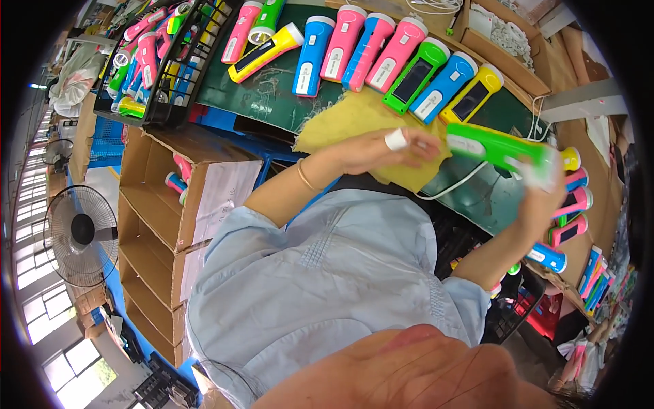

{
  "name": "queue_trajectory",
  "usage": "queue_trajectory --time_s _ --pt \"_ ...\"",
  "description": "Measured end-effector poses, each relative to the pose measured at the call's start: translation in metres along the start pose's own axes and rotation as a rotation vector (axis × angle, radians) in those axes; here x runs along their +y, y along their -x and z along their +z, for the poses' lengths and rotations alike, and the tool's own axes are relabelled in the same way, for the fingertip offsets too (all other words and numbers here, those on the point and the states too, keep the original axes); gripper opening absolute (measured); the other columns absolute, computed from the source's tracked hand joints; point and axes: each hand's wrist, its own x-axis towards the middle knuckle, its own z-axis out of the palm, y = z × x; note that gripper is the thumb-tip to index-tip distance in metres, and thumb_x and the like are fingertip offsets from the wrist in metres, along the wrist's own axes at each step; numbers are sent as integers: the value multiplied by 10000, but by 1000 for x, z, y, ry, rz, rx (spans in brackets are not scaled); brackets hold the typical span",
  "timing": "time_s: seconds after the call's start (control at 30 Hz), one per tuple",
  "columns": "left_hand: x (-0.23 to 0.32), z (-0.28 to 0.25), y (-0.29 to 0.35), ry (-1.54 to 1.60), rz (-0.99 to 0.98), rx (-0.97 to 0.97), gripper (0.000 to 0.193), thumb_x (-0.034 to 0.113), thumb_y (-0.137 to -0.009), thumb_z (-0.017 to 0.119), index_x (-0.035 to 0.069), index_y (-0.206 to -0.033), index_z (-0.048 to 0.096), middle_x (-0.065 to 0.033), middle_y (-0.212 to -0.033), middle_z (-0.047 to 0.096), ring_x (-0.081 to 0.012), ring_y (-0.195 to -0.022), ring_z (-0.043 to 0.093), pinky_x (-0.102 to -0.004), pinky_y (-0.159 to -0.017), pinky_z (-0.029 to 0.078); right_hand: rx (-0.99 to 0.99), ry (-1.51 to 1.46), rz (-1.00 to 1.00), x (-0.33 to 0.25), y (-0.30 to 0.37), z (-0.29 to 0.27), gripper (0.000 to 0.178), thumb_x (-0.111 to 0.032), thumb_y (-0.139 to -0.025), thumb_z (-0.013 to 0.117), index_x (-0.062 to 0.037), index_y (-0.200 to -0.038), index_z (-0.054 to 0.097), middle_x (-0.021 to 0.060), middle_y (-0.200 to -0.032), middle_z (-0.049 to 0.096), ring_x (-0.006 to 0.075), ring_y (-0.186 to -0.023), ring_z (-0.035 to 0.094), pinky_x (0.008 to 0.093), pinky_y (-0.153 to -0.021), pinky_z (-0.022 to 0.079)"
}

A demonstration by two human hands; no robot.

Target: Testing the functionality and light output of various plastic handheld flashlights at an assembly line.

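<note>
My right hand (541,201) grips a green flashlight (501,151) by its head end. The flashlight is blurred by motion and lies almost level, its tail toward my left hand. My left hand (398,148), with white tape around one finger, reaches over a yellow cloth (340,129). Its fingers are stretched out, slightly smeared, and hold nothing. A small gap separates them from the flashlight's tail. Beyond the cloth lies a row of pink, blue, green and yellow flashlights, among them a blue one (443,87) and a yellow one (472,93).
A black basket (197,65) full of flashlights stands at the far left. Below it is a cardboard shelf box (153,238). More flashlights, including a blue one (547,257), lie at the right. A white cable (456,183) crosses the green tabletop (272,109). An open carton (504,41) sits at the back.
</note>
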Motion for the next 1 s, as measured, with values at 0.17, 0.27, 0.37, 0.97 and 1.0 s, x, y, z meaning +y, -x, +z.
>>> queue_trajectory --time_s 0.17,0.27,0.37,0.97,1.0 --pt "2 9 3 -205 -76 -78 828 604 -790 547 -3 -1317 348 -149 -1285 428 -240 -1212 408 -383 -996 342 -419 -108 24 -21 35 37 422 -161 -642 756 -3 -981 560 54 -798 609 113 -715 575 265 -658 468" --pt "17 36 1 -71 -316 -21 591 169 -745 704 18 -1228 397 -125 -1021 576 -181 -843 611 -315 -729 510 -611 -233 138 -21 43 62 452 -141 -636 772 -8 -1008 553 56 -768 610 126 -698 587 272 -634 475" --pt "10 32 -5 -34 -214 131 490 44 -755 653 21 -1176 404 -96 -901 573 -164 -713 610 -304 -635 529 -424 -72 -142 -14 44 75 504 -167 -703 739 17 -1126 536 114 -904 571 155 -802 579 291 -680 478" --pt "1 21 -42 576 -146 327 410 385 -885 462 46 -1115 480 -157 -841 610 -221 -590 619 -327 -506 517 -306 -583 331 32 83 79 185 -63 -883 520 11 -1035 596 26 -834 587 59 -657 516 182 -522 377" --pt "0 20 -42 514 -139 330 435 381 -890 462 29 -1144 475 -159 -883 613 -224 -614 617 -321 -534 515 -291 -595 363 33 79 78 191 -94 -890 516 5 -1031 599 17 -808 582 51 -636 501 177 -506 357"
